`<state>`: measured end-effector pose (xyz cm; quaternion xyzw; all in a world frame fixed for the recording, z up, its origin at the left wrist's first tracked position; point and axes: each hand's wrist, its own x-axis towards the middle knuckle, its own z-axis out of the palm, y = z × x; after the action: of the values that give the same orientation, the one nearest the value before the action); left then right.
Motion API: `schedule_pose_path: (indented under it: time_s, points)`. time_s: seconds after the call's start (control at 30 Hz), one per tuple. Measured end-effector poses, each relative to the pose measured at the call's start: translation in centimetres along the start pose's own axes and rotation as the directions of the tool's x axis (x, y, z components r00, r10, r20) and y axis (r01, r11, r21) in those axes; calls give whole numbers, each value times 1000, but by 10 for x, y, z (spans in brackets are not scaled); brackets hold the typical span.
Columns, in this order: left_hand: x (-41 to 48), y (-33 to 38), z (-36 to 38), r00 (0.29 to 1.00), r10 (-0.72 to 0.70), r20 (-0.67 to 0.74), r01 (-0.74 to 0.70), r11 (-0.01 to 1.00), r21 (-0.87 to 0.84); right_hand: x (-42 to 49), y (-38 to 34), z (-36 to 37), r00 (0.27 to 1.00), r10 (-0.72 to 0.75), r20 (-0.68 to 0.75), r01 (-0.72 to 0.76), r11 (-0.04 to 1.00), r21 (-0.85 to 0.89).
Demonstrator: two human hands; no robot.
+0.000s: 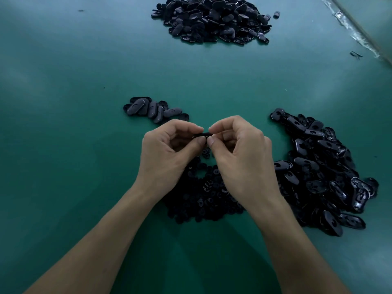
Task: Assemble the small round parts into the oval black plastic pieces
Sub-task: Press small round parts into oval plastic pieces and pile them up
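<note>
Above the green table, my left hand (pixel 169 149) and my right hand (pixel 239 153) meet fingertip to fingertip. Between them they pinch one oval black piece (pixel 204 135), seen edge-on and mostly hidden by the fingers. Whether a round part sits in it cannot be seen. Under my wrists lies a heap of small round parts (pixel 203 196). A pile of oval black pieces (pixel 320 170) spreads to the right. A short row of oval pieces (pixel 152 109) lies just beyond my left hand.
A large heap of oval black pieces (pixel 214 18) sits at the far side of the green table (pixel 63 102). A clear plastic sheet edge (pixel 356 32) runs along the upper right. A small black scrap (pixel 355 54) lies near it.
</note>
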<state>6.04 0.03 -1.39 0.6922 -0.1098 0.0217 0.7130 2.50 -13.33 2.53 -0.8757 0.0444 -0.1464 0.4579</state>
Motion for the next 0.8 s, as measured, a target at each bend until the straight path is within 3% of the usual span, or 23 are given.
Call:
schedule_pose_path:
  time_s: [0.8]
  points:
    - [0, 0, 0, 1000, 13, -11, -13, 1000, 24, 0, 0, 2, 999, -40, -33, 40, 999, -15]
